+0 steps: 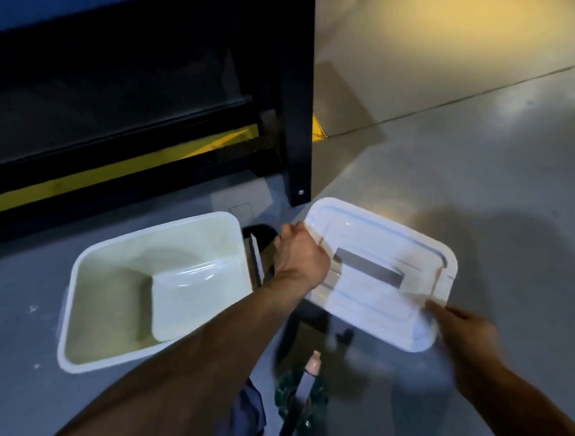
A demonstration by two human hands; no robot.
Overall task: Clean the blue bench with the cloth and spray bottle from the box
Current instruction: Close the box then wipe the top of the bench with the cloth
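The person holds a white plastic lid up off the grey floor with both bare hands. The left hand is closed on the lid's left edge, its fingers curled over the rim near the far left corner, so the lid spreads out to the right of those fingers. The right hand meets the lid at its near right corner, fingers stretched along the edge; that hand is blurred and how firmly the fingers close on the rim cannot be told. A grey rectangular patch, perhaps a label, lies on the lid between the two sets of fingers. To the left of the left fingers and lower down, the open white box stands on the floor, its cream inside bare as far as can be seen. Below both hands, nearer the person, a blurred spray bottle with a pale pinkish top lies over a dark green bundle, possibly the cloth, though it is too smeared to be sure. Beyond the fingertips rises the dark frame of the bench, with a blue surface just showing at the top left and a yellow strip low behind its leg.
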